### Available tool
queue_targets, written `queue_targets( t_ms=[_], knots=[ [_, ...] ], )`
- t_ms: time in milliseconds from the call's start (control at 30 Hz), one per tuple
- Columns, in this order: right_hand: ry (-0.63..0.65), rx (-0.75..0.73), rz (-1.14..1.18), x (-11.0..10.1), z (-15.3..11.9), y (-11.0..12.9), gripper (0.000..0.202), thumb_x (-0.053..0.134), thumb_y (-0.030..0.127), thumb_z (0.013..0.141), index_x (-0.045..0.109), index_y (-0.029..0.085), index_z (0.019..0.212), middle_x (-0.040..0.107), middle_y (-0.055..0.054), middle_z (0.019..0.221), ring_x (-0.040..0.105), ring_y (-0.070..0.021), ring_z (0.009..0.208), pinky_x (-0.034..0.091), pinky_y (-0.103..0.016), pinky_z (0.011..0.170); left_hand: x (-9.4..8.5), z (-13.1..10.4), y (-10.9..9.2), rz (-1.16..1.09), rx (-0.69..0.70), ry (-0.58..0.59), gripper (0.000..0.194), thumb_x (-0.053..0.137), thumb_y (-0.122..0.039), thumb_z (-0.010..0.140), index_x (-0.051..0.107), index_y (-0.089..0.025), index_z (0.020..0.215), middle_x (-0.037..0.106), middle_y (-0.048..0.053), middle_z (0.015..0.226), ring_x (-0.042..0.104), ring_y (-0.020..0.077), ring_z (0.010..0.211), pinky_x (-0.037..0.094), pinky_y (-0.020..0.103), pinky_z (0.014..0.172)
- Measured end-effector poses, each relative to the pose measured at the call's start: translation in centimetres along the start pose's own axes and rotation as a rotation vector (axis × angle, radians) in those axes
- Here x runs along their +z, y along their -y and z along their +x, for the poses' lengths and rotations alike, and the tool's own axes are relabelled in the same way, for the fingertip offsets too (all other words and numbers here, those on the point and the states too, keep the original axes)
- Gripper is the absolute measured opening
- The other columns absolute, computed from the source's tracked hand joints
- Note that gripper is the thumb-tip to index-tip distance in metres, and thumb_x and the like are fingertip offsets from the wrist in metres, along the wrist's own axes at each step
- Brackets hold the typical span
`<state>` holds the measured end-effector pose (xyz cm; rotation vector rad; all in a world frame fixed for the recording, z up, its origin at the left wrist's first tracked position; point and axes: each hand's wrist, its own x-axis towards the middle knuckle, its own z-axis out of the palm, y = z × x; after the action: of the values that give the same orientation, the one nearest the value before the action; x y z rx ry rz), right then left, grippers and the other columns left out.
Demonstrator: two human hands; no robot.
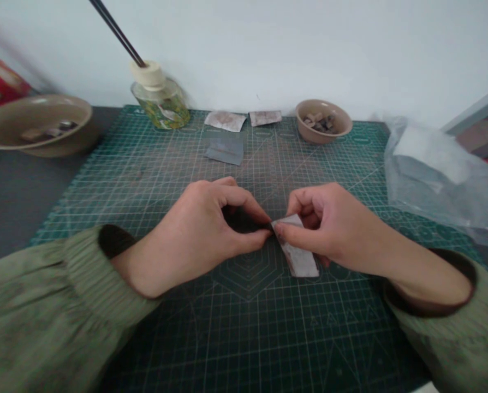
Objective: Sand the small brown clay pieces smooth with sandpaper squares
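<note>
My right hand [323, 224] is closed on a small whitish strip, which looks like a piece of sandpaper [303, 262], with the thumb pressed flat on its face. The strip has brownish smudges along its left edge and slants down over the mat. My left hand [215, 218] is pinched, thumb and forefinger meeting right at the strip's upper left edge. Something small and dark seems to sit between those fingertips, too hidden to name. Both hands are just above the middle of the green cutting mat [248, 333].
Two stained pale pieces [225, 121] and a grey piece [225, 150] lie at the back. A small bowl [323, 136] holds several little blocks. A larger bowl [39, 144] stands left, near a reed diffuser bottle [160, 103]. A clear plastic bag [436, 174] lies right, below the wall.
</note>
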<state>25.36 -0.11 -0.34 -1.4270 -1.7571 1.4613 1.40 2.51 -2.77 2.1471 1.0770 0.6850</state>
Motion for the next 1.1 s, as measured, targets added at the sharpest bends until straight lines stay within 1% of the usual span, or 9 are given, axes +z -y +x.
queue_targets(
  t_ms=[67, 133, 300, 400, 533, 667, 800, 933, 1100],
  knots=[
    [-0.014, 0.005, 0.015, -0.23, -0.13, 0.01, 0.025, 0.085, 0.026, 0.088, 0.063, 0.022, 0.077, 0.067, 0.006, 0.054, 0.058, -0.0097, 0.038, 0.039, -0.016, 0.033, 0.03, -0.06, -0.03, 0.017, 0.013, -0.015, 0.009, 0.086, -0.026, 0.085, 0.087, -0.03, 0.093, 0.08, -0.002, 0.092, 0.074, 0.018, 0.088, 0.055, 0.032, 0.079],
    [-0.069, -0.003, 0.044, -0.44, -0.22, 0.02, 0.027, 0.087, 0.029, 0.088, 0.064, 0.022, 0.076, 0.068, 0.005, 0.054, 0.058, -0.01, 0.039, 0.041, -0.016, 0.034, 0.07, -0.14, -0.09, 0.013, 0.021, -0.04, 0.012, 0.084, -0.026, 0.086, 0.085, -0.029, 0.098, 0.081, -0.003, 0.096, 0.075, 0.0178, 0.088, 0.056, 0.033, 0.08],
    [-0.123, -0.022, 0.109, -0.61, -0.24, 0.1, 0.031, 0.091, 0.034, 0.087, 0.065, 0.021, 0.077, 0.07, 0.003, 0.055, 0.059, -0.0112, 0.038, 0.042, -0.018, 0.033, -0.01, -0.36, -0.39, -0.005, 0.021, -0.09, 0.014, 0.083, -0.028, 0.089, 0.084, -0.029, 0.103, 0.08, -0.002, 0.091, 0.07, 0.0173, 0.077, 0.053, 0.034, 0.072],
    [-0.118, -0.024, 0.134, -0.48, -0.18, 0.17, 0.031, 0.092, 0.035, 0.087, 0.066, 0.021, 0.079, 0.07, 0.003, 0.056, 0.059, -0.0109, 0.038, 0.042, -0.017, 0.033, -0.16, -0.48, -0.6, 0.005, 0.048, -0.123, 0.011, 0.085, -0.029, 0.089, 0.086, -0.029, 0.1, 0.079, -0.001, 0.091, 0.069, 0.0165, 0.077, 0.052, 0.034, 0.071],
    [-0.081, -0.03, 0.18, -0.06, -0.05, 0.12, 0.03, 0.092, 0.035, 0.087, 0.066, 0.021, 0.081, 0.073, 0.003, 0.059, 0.059, -0.0111, 0.04, 0.044, -0.018, 0.034, -0.12, -0.5, -0.56, -0.022, 0.087, -0.127, 0.011, 0.086, -0.022, 0.087, 0.086, -0.028, 0.096, 0.079, -0.002, 0.091, 0.07, 0.0155, 0.081, 0.053, 0.031, 0.072],
    [-0.038, -0.041, 0.226, 0.31, 0.09, -0.14, 0.031, 0.093, 0.033, 0.085, 0.065, 0.022, 0.079, 0.071, 0.004, 0.057, 0.058, -0.0108, 0.039, 0.043, -0.017, 0.033, 0.1, -0.42, -0.24, -0.049, 0.103, -0.131, 0.013, 0.087, -0.018, 0.084, 0.086, -0.028, 0.092, 0.079, -0.003, 0.087, 0.071, 0.0149, 0.079, 0.053, 0.031, 0.07],
    [-0.076, -0.057, 0.238, 0.31, 0.16, -0.29, 0.029, 0.093, 0.029, 0.085, 0.065, 0.022, 0.078, 0.072, 0.004, 0.057, 0.058, -0.0105, 0.039, 0.043, -0.016, 0.032, 0.18, -0.43, -0.04, -0.066, 0.102, -0.156, 0.013, 0.089, -0.02, 0.083, 0.087, -0.029, 0.092, 0.078, -0.003, 0.085, 0.069, 0.0151, 0.076, 0.052, 0.031, 0.065],
    [-0.046, -0.058, 0.243, 0.25, 0.22, -0.25, 0.028, 0.092, 0.029, 0.086, 0.065, 0.022, 0.079, 0.07, 0.004, 0.056, 0.058, -0.011, 0.038, 0.041, -0.017, 0.031, 0.24, -0.45, 0.05, -0.078, 0.151, -0.153, 0.015, 0.089, -0.017, 0.083, 0.087, -0.029, 0.091, 0.078, -0.002, 0.084, 0.069, 0.0162, 0.075, 0.052, 0.032, 0.064],
    [-0.062, -0.071, 0.262, 0.34, 0.26, -0.15, 0.028, 0.092, 0.026, 0.085, 0.065, 0.022, 0.077, 0.071, 0.004, 0.056, 0.057, -0.0106, 0.038, 0.042, -0.016, 0.031, 0.23, -0.36, 0.09, -0.096, 0.209, -0.155, 0.014, 0.089, -0.016, 0.084, 0.086, -0.028, 0.09, 0.078, -0.002, 0.082, 0.069, 0.0159, 0.074, 0.054, 0.031, 0.062]
  ],
)
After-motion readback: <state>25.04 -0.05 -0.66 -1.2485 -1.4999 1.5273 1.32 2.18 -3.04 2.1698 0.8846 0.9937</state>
